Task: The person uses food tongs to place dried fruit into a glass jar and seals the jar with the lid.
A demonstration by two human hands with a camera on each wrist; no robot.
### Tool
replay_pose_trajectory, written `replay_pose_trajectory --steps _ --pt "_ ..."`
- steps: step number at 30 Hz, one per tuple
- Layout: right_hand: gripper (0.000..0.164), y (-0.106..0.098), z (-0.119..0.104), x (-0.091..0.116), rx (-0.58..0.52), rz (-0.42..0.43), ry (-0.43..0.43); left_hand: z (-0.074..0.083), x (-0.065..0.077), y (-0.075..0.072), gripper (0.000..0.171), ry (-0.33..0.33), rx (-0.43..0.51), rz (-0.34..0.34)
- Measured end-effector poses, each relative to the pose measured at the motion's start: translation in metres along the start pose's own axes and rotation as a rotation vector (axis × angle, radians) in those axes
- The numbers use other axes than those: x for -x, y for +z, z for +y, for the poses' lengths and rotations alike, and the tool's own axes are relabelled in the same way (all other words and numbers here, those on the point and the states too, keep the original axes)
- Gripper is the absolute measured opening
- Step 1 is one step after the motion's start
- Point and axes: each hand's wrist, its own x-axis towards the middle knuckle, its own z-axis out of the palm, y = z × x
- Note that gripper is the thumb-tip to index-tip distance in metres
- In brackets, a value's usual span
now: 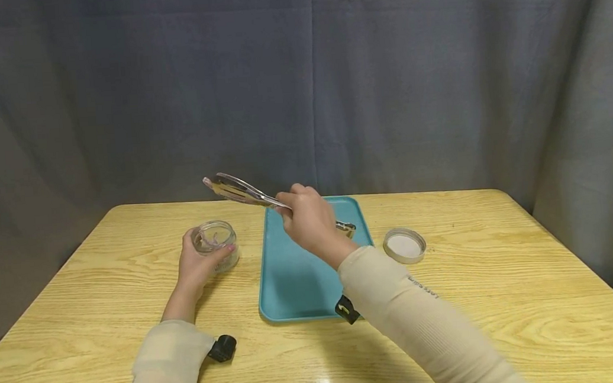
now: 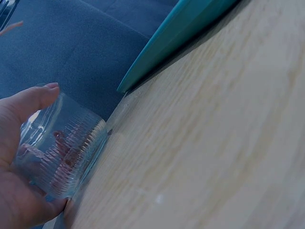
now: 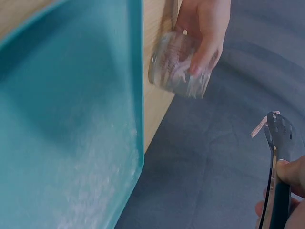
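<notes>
My left hand (image 1: 194,267) grips a clear ribbed glass jar (image 1: 214,231) at the left of the table, fingers and thumb round its sides. The jar stands upright with its mouth uncovered, and a few pinkish strips (image 2: 63,148) show through the glass. Raised above the far part of the teal tray (image 1: 296,278), my right hand (image 1: 311,221) holds metal tongs (image 1: 248,194) pointing left, higher than the jar. In the right wrist view, a thin pinkish strip (image 3: 259,128) hangs between the tongs' slotted tips.
A round jar lid (image 1: 404,246) lies with its pale inside up, right of the tray. The wooden table (image 1: 506,296) ends at a dark grey curtain (image 1: 410,77). Black wrist cameras (image 1: 223,348) stick out from both sleeves.
</notes>
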Motion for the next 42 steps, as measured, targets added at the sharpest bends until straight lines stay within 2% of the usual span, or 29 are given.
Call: replay_pose_trajectory --steps 18,32,42 --pt "0.019 0.039 -0.022 0.007 0.051 -0.04 0.013 0.001 0.001 -0.003 0.091 -0.006 -0.042 0.014" --pt "0.02 0.057 -0.02 0.015 0.071 -0.057 0.032 0.003 0.001 -0.003 0.092 -0.017 -0.049 -0.023" --pt "0.02 0.06 -0.025 0.015 0.088 -0.063 0.025 0.002 0.001 -0.004 0.092 -0.019 -0.043 -0.022"
